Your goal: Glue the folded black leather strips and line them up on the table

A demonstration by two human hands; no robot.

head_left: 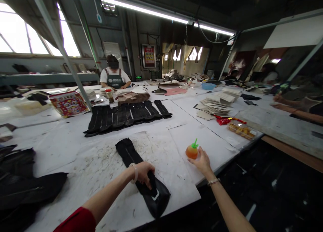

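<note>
A long black fabric piece (130,151) with a zipper-like line along it lies slantwise on the white-covered table in front of me. My left hand (146,175) is closed on a folded part of it, near the end closest to me, where a small white patch shows. To the right, a round orange squeeze bottle (191,152) with a green nozzle is upright at the fingertips of my right hand (202,161). Thumb and fingers touch its near and right sides. Whether its base rests on the table I cannot tell.
A row of black pieces (126,116) lies farther back. Dark fabric (32,188) is at left, beside a metal pole (63,50). Stacked sheets (214,106) and a clear food box (241,130) sit at right. A co-worker (114,75) sits across; another person's hands (284,104) show far right.
</note>
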